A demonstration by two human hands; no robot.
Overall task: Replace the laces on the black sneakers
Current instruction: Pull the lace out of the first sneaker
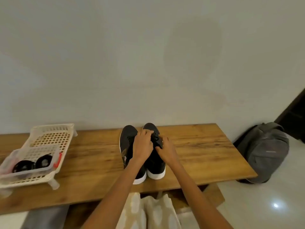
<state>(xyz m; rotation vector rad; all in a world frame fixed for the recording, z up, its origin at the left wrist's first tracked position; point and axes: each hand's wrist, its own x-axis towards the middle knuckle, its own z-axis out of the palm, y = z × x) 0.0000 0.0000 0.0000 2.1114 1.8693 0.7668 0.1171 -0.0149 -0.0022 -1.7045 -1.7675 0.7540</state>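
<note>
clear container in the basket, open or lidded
Open: the clear container has no lid on top, and two black lace coils show inside it.

two black sneakers [142, 151] on one wooden bench [198, 149]. one white basket [49, 134], one clear box [9, 164], two coiled black laces [33, 162]. one grey backpack [264, 151].

bare bench [198, 146] right of sneakers [142, 151], basket [49, 138] far left

A home entryway: wooden bench [198, 146], backpack [264, 151] on tiled floor [264, 204].
</note>
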